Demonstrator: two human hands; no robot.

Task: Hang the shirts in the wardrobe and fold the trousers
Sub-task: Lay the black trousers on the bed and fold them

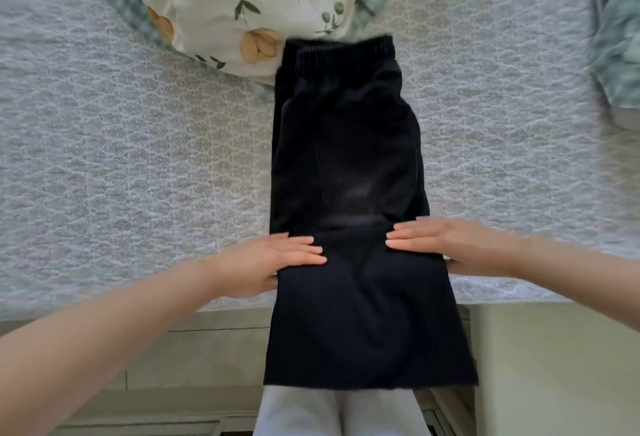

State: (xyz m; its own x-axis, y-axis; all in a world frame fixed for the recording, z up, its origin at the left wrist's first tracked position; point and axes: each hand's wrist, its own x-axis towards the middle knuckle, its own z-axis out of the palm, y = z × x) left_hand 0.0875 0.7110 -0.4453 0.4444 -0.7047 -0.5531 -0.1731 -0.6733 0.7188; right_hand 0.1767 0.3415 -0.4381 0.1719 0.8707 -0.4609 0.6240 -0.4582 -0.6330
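Pressing left hand [277, 259] flat, fingers straight, on dark trousers [346, 158] laid along quilted bed [138, 141], waistband far, hems overhanging near edge. Pressing right hand [450, 245] likewise, unclenched. Seemingly halved lengthwise; cross-folds remaining; no shirts visible.

Pale patterned bed [138, 158] carries dark trousers [346, 158] laid flat lengthwise, waistband at the far end, legs hanging over the near edge. Leaf-print pillow [242, 2] lies at the far side (touching the waistband). Blurred green-white cloth [620, 54] lies at the right edge.
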